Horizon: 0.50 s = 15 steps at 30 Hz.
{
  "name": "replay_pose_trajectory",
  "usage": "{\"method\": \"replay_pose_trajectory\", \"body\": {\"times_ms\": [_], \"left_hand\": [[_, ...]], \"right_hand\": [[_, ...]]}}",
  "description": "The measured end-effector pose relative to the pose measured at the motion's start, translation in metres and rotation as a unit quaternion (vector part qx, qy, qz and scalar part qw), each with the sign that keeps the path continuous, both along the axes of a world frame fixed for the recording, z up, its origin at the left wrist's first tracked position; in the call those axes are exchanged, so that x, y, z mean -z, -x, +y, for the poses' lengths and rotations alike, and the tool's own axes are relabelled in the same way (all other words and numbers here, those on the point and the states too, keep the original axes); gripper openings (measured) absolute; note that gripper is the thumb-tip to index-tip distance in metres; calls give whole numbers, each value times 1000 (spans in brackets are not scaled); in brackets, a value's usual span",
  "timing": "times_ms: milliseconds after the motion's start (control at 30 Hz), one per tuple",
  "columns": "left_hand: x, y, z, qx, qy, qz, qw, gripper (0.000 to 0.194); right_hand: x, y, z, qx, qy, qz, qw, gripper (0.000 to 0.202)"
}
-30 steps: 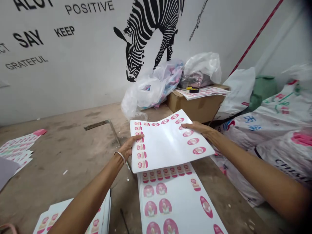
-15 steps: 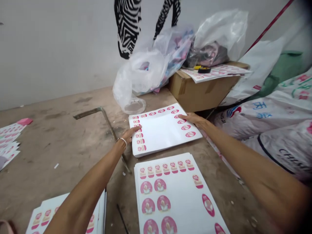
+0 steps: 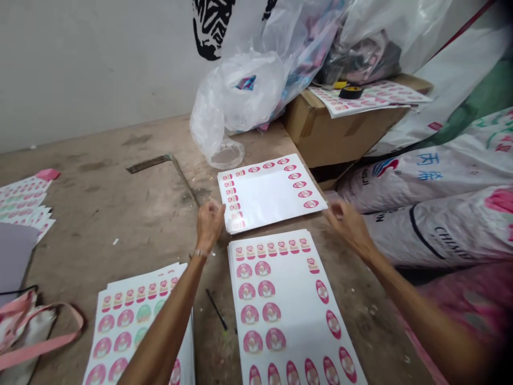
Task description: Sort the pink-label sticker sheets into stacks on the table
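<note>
The sticker sheet lies flat on the floor between the 2 hands, left hand and right hand, both released, just beside its near corners.

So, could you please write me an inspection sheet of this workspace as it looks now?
Surface: worn brown floor, dusty, with small white scraps.
Job's things: mostly peeled white sticker sheet with pink labels on its edges lies flat; below it a stack of white sheets with pink oval stickers; another stack at lower left.
Clutter: clear plastic bags, brown cardboard box carrying sheets and a black tape roll, printed white sacks, pink strap.
Grippers: left hand touches the peeled sheet's near left corner; right hand just off its right corner, holding nothing.
Cables: nothing seen.
Surroundings: white wall with black zebra print.
</note>
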<state>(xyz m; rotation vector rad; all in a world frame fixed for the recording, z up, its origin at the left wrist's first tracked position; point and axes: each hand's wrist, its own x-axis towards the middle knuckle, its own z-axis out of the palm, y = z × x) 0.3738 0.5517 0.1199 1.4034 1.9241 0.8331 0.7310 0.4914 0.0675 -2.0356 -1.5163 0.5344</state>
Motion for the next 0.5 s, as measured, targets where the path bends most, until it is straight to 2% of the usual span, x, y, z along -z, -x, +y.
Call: {"method": "replay_pose_trajectory", "body": {"times_ms": [67,133,233,333,400,500], "left_hand": [[-8,8,-66,32,23,-35,999,17],[-13,10,-133,27,98,-83,991,19],[-14,4,-212,3,186,-147,971,28],[-10,-4,-254,-36,215,-141,966,29],[-4,-8,-267,-59,218,-132,965,29],[8,-15,-275,-83,236,-108,962,28]], "right_hand": [[7,10,-61,35,62,53,996,33],[14,28,-113,55,118,132,983,35],[18,63,-163,75,154,182,968,45],[14,90,-181,72,141,73,985,50],[10,99,-183,63,141,-8,988,51],[4,99,-177,79,197,-32,977,52]]}}
